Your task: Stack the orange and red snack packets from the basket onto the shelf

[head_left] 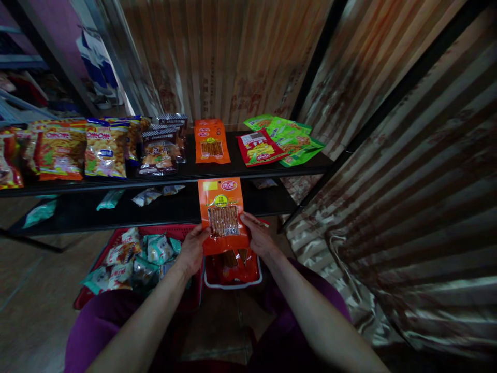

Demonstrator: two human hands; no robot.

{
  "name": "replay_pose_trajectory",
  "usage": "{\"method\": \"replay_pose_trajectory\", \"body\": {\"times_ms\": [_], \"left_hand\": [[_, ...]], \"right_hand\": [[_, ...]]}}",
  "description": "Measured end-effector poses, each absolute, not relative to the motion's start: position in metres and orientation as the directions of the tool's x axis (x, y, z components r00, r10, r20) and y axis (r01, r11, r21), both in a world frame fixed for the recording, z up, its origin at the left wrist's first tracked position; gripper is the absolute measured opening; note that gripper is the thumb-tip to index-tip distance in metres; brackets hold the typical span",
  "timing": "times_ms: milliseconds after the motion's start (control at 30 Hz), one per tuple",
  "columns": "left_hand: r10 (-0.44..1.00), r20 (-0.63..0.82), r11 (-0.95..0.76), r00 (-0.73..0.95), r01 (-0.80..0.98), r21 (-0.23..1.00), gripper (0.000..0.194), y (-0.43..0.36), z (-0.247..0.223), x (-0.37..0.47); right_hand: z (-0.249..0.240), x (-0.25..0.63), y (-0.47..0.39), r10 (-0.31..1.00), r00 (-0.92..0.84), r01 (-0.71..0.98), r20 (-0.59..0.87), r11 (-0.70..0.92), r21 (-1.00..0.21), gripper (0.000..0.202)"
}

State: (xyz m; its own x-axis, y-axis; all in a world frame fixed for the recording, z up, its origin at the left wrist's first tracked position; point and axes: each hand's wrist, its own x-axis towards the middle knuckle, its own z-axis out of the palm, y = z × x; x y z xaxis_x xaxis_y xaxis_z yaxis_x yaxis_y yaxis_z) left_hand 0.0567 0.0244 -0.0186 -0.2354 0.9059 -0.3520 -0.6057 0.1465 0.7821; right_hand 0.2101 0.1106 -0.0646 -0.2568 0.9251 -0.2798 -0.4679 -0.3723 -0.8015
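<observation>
An orange snack packet (pixel 223 215) with a clear window showing brown sticks is upright between my two hands, in front of the black shelf. My left hand (pixel 194 248) grips its lower left edge, and my right hand (pixel 258 235) pinches the right edge. Below it, a white-rimmed basket (pixel 233 285) contains more orange packets (pixel 240 268), partly hidden by the held one. On the upper shelf (pixel 166 176) lies a similar orange packet (pixel 212 142). To its right, a red packet (pixel 260 147) overlaps several green packets (pixel 291 137).
Left on the upper shelf stand dark bean-snack packets (pixel 161 150), a blue-topped packet (pixel 105 150) and noodle-snack packets (pixel 60 150). A red basket (pixel 112 241) of small wrapped snacks (pixel 159 249) sits on the floor. Teal packets (pixel 110 199) lie on the lower shelf. A curtain (pixel 388 207) hangs at right.
</observation>
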Motion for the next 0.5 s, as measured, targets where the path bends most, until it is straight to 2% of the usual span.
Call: {"method": "replay_pose_trajectory", "body": {"times_ms": [133, 367, 500], "left_hand": [[0.898, -0.352, 0.139, -0.264, -0.589, 0.796, 0.036, 0.027, -0.018, 0.053], [0.889, -0.350, 0.088, -0.296, -0.640, 0.764, 0.037, 0.033, -0.013, 0.046], [0.887, -0.348, 0.071, -0.305, -0.654, 0.753, 0.032, 0.035, -0.012, 0.044]], "right_hand": [[-0.059, 0.211, 0.107, 0.917, -0.318, -0.465, -0.239, -0.371, -0.804, 0.033], [-0.048, 0.214, 0.101, 0.852, -0.504, -0.366, -0.144, -0.362, -0.857, 0.040], [-0.047, 0.213, 0.099, 0.841, -0.522, -0.351, -0.144, -0.365, -0.862, 0.042]]}}
